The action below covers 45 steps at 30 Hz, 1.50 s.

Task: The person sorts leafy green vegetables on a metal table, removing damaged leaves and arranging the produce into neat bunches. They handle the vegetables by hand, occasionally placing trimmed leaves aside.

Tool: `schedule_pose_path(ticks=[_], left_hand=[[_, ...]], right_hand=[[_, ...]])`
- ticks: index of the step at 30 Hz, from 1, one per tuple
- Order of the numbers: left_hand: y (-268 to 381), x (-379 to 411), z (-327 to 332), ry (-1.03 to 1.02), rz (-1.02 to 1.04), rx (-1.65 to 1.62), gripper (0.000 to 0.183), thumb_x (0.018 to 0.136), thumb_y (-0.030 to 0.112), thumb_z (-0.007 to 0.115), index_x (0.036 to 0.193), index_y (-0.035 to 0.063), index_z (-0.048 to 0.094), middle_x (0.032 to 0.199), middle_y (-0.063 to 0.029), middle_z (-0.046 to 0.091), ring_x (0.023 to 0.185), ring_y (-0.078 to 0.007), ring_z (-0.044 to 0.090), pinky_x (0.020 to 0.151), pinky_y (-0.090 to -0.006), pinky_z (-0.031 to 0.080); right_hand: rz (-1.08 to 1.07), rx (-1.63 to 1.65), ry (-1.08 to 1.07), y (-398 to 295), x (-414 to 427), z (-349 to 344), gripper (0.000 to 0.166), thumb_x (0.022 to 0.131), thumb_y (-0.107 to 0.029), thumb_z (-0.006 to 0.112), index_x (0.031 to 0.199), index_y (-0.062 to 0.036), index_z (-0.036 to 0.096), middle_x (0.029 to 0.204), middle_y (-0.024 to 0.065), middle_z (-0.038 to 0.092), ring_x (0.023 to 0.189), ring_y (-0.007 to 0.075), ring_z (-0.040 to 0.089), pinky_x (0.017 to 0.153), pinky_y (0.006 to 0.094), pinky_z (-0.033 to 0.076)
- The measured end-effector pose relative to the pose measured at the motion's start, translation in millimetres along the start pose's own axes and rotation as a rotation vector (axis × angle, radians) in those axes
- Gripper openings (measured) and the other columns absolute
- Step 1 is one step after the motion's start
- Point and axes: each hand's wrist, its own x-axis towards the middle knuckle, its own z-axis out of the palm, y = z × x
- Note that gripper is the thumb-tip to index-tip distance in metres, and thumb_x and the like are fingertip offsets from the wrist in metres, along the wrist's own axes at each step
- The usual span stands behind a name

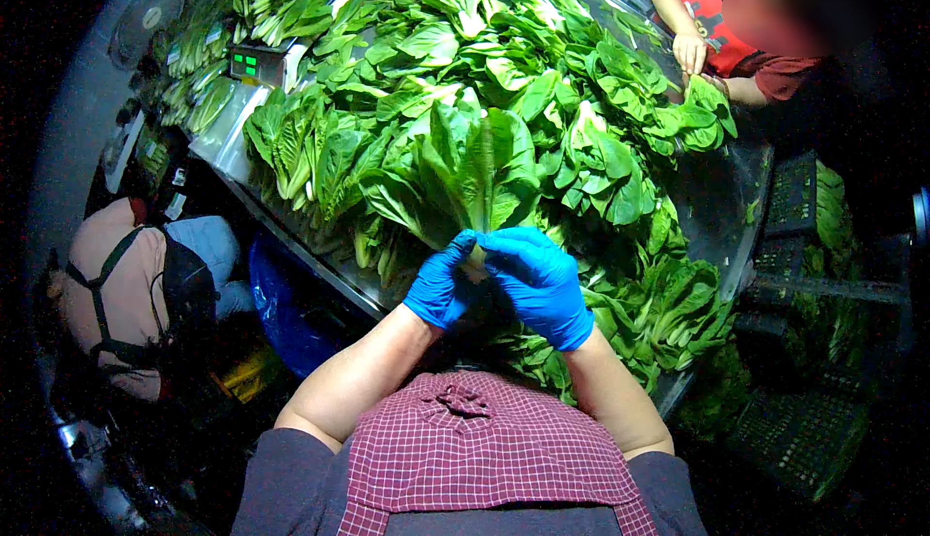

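Observation:
A head of leafy greens [465,165], broad green leaves fanning away from me, is held by its pale base in front of my chest. My left hand [442,281], in a blue glove, grips that base from the left. From the other side my right hand [543,285], gloved the same way, pinches it with thumb and fingers. Behind it spreads a large pile of loose leafy greens [465,49] on a metal table [708,201]. Romaine-like heads [301,151] lie left of my hands, and more greens [654,318] lie to the right.
A digital scale [258,63] with lit green digits and clear plastic bags [225,129] sit at the table's left. Across it, a co-worker's hand [690,52] is at some greens. Another person [120,296] bends at left near blue plastic [280,307]. Dark crates [792,194] stand right.

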Motion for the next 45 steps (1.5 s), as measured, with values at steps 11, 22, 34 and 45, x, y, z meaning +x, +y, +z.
schedule_pose_path(ticks=[11, 22, 34, 45], left_hand=[[-3, 9, -34, -0.002, 0.222, 0.253, 0.032, 0.087, 0.019, 0.057, 0.113, 0.0024, 0.052, 0.084, -0.0021, 0.054, 0.063, -0.0090, 0.046, 0.054, -0.0170, 0.039], [15, -48, -12, -0.213, 0.304, 1.810, 0.042, 0.078, 0.032, 0.059, 0.115, 0.0116, 0.057, 0.116, -0.0153, 0.058, 0.103, -0.0299, 0.056, 0.087, -0.0403, 0.045], [5, -53, -14, -0.020, 0.048, 0.153, 0.062, 0.086, 0.039, 0.057, 0.136, 0.0087, 0.036, 0.134, -0.0077, 0.045, 0.121, -0.0209, 0.045, 0.101, -0.0375, 0.036], [14, -75, 0, -0.051, 0.239, 0.216, 0.067, 0.085, 0.043, 0.055, 0.139, 0.0089, 0.033, 0.139, -0.0085, 0.039, 0.128, -0.0210, 0.037, 0.108, -0.0375, 0.026]], right_hand=[[0.212, -0.623, -0.165, -15, -12, -49, 0.076, 0.076, -0.045, 0.067, 0.133, -0.0029, 0.040, 0.127, 0.0192, 0.049, 0.116, 0.0330, 0.047, 0.096, 0.0409, 0.038], [0.111, -0.209, 0.153, 1, 1, 42, 0.075, 0.084, -0.026, 0.062, 0.139, 0.0044, 0.022, 0.141, 0.0243, 0.030, 0.127, 0.0355, 0.036, 0.105, 0.0389, 0.028], [-0.016, -0.458, -0.120, -14, -12, 58, 0.086, 0.082, -0.052, 0.053, 0.139, 0.0046, 0.022, 0.144, 0.0242, 0.024, 0.132, 0.0428, 0.022, 0.108, 0.0496, 0.014], [-0.092, -0.409, -0.221, -29, 5, 67, 0.089, 0.080, -0.045, 0.061, 0.140, 0.0058, 0.018, 0.143, 0.0254, 0.025, 0.132, 0.0400, 0.026, 0.108, 0.0453, 0.021]])
